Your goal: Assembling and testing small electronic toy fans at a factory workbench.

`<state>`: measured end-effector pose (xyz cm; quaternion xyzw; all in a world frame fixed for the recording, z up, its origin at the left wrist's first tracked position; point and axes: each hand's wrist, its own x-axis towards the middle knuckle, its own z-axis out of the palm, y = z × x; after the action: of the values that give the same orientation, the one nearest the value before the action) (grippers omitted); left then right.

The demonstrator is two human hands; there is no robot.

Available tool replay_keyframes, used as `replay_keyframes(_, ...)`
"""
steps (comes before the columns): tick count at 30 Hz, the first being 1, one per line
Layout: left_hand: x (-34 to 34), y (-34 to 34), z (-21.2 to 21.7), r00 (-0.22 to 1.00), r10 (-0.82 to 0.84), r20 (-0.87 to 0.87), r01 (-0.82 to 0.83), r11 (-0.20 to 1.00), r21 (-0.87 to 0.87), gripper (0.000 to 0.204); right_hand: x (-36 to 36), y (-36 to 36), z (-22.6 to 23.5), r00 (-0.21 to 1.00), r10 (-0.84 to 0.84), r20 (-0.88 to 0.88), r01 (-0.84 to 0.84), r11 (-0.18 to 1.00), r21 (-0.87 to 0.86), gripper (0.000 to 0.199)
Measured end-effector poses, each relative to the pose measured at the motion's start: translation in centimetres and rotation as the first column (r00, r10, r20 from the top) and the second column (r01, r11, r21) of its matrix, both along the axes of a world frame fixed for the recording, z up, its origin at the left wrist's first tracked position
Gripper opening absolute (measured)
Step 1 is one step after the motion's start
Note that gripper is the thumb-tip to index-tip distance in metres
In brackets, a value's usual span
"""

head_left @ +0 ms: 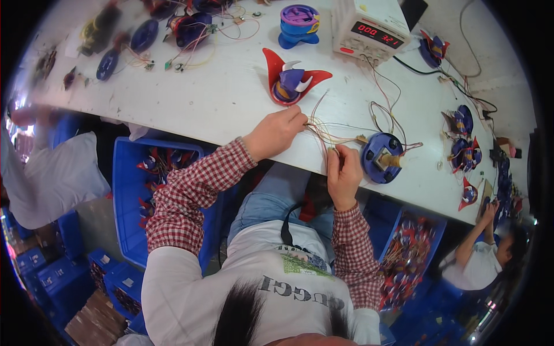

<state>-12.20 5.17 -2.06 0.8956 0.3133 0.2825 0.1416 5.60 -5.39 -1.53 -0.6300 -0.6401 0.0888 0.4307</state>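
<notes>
Left hand (277, 135): narrow pinch on thin wires (314, 125)
Red-winged figure (290, 83): on table (231, 104), 12 o'clock from left hand
Thin wires: 3 o'clock from left hand
Right hand (344, 174): fingertips together on thin wires
Blue base (373, 154): 2 o'clock from right hand

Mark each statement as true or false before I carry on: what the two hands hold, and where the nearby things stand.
1. The left hand holds thin multicoloured wires. True.
2. The right hand is on the white box with a red digital display. False: the right hand is pinching at the wires.
3. A round blue plastic base lies right of the right hand. True.
4. The white box stands left of the blue cup. False: the white box stands right of the blue cup.
5. A red-winged purple plastic figure stands on the white table. True.
</notes>
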Motion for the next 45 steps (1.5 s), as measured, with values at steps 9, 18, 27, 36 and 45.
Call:
replay_keyframes(9,0.5,0.0,-0.3,0.999,0.043,0.019,-0.045,0.997,0.066,0.01,0.0,-0.3,0.1,0.997,-0.051,-0.054,0.048,0.997,-0.055,0.015)
replay_keyframes(18,0.4,-0.1,-0.1,0.997,0.053,0.053,-0.056,0.997,0.053,0.009,-0.1,-0.1,-0.2,0.999,-0.038,-0.015,0.038,0.999,-0.016,0.015)
replay_keyframes(27,0.5,-0.3,0.0,0.997,0.054,0.058,-0.055,0.998,0.019,0.01,-0.1,-0.3,-0.5,0.999,-0.043,-0.032,0.042,0.999,-0.019,0.016)
replay_keyframes(36,0.4,-0.4,-0.4,0.996,0.055,0.067,-0.055,0.998,-0.006,0.012,-0.2,0.2,0.3,0.999,0.034,0.031,-0.033,0.999,-0.018,0.018)
replay_keyframes(45,-1.1,-1.0,0.5,0.973,0.172,0.153,-0.161,0.984,-0.082,0.023,1.5,0.6,2.9,0.926,0.033,0.377,-0.047,0.999,0.028,0.02)
